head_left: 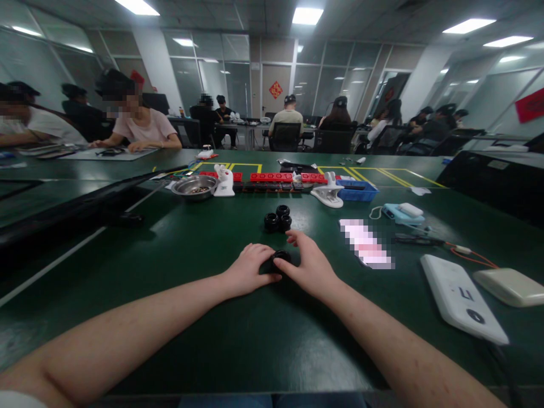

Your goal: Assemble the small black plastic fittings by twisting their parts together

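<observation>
A black, round, ring-like piece (pixel 280 256) is on or just above the green table, between my two hands. My left hand (pixel 249 271) is closed around its left side, fingers behind and thumb in front. From the right, my right hand (pixel 312 265) lays its thumb against the piece, while its fingers are bent and raised apart behind it. Beyond my hands sits a small cluster of similar black round pieces: one on the left (pixel 271 221), one at the back (pixel 283 211) and one on the right (pixel 285 222). My hands partly hide the held piece.
Farther back on the table (pixel 204 345) stand a metal bowl (pixel 187 186) with small parts, white clamps (pixel 329 192), red strips (pixel 272 177) and a blue tray (pixel 359 191). To the right lie a phone (pixel 366 243) and a white power bank (pixel 461 297). People sit beyond.
</observation>
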Tool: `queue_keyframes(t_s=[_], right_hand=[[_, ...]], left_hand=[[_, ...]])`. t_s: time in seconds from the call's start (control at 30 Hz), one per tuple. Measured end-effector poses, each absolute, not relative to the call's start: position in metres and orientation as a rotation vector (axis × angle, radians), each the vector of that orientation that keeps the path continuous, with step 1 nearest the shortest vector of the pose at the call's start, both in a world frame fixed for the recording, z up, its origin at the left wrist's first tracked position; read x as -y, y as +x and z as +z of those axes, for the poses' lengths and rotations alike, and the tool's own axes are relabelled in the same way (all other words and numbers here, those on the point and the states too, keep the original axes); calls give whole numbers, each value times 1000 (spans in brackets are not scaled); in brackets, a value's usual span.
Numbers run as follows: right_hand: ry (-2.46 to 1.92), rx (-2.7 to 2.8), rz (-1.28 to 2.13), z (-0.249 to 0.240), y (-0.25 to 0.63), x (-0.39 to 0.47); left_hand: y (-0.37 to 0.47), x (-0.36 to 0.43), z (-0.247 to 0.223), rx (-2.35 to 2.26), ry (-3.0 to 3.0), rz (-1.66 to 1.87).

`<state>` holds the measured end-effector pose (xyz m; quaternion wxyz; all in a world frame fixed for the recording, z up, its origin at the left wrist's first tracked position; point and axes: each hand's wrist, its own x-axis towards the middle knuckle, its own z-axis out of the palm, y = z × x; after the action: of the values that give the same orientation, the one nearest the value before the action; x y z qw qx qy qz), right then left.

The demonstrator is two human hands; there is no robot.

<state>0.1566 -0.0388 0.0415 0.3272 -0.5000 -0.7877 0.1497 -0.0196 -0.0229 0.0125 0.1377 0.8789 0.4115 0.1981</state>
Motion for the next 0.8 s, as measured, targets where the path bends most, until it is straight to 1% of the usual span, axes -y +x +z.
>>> queue_keyframes(t_s=[0.07,0.17,0.3,0.37,0.5,0.6,0.8], right_hand=[[-1392,2116,319,43,155,38],[-1429,2227,314,45,155,38],[-1244,2325,484,45,157,39],[-1230,2306,538,43,158,39],[-1332,2183,436,40,156,39],[-1375,2188,345,42,154,38],[-1102,2414,448,49,159,40]], left_hand=[[-19,23,14,-1186,2540,576],[-19,24,16,-1185,2529,570],[-19,23,15,-1187,2535,566],[-19,23,14,-1192,2542,557],[-19,23,13,-1184,2538,554],[-19,24,15,-1178,2525,561],[-20,23,13,-1188,2527,565]])
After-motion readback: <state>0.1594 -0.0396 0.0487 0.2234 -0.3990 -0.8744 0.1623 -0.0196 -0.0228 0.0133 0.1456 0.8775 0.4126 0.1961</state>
